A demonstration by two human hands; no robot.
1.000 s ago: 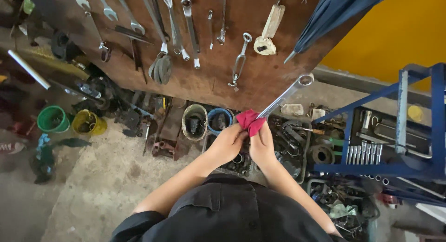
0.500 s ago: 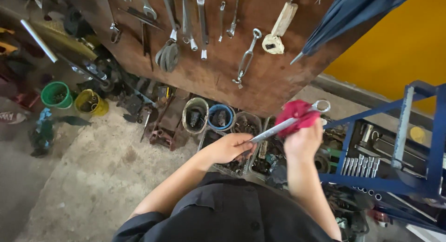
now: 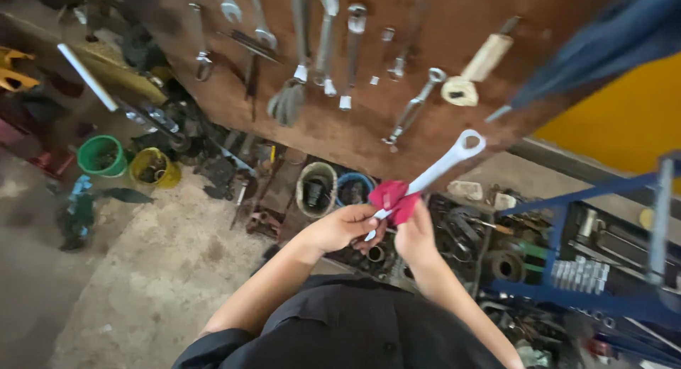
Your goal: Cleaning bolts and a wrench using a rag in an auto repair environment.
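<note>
A long silver ring wrench (image 3: 443, 165) points up and to the right, its ring end in front of the wooden tool board (image 3: 397, 135). My left hand (image 3: 344, 227) grips the wrench's lower end. My right hand (image 3: 415, 234) holds a red rag (image 3: 392, 197) wrapped around the shaft just above the left hand. Both hands sit close together above my black shirt.
Wrenches and pliers hang on the board. Below it on the concrete floor stand a green bucket (image 3: 101, 155), a yellow bucket (image 3: 154, 168), round tins (image 3: 318, 188) and heaps of metal parts. A blue tool trolley (image 3: 610, 270) with sockets stands at the right.
My right hand with the red rag has slid back down the wrench from near the ring end to beside my left hand. The view has tilted and blurred.
</note>
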